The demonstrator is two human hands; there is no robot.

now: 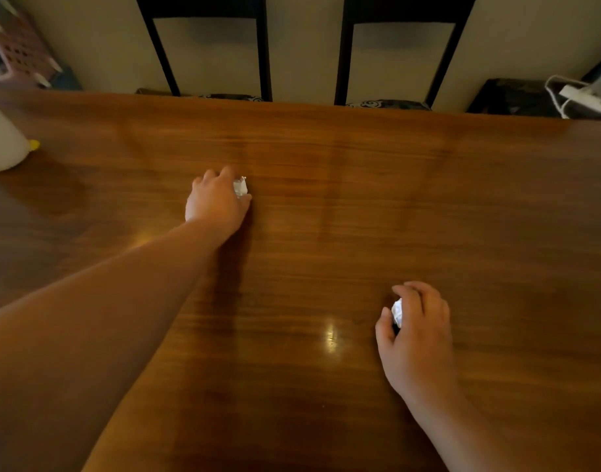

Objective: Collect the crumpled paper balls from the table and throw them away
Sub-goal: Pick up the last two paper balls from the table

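Note:
Two white crumpled paper balls lie on a glossy brown wooden table. My left hand reaches far across the middle of the table and its fingers and thumb close around one paper ball, most of it hidden under the palm. Nearer to me on the right, my right hand curls over the second paper ball, which shows between thumb and forefinger. Both hands rest low on the tabletop.
A white rounded container with a yellow spot stands at the table's left edge. Two dark chairs are pushed in along the far side. A white charger with a cable lies at the far right.

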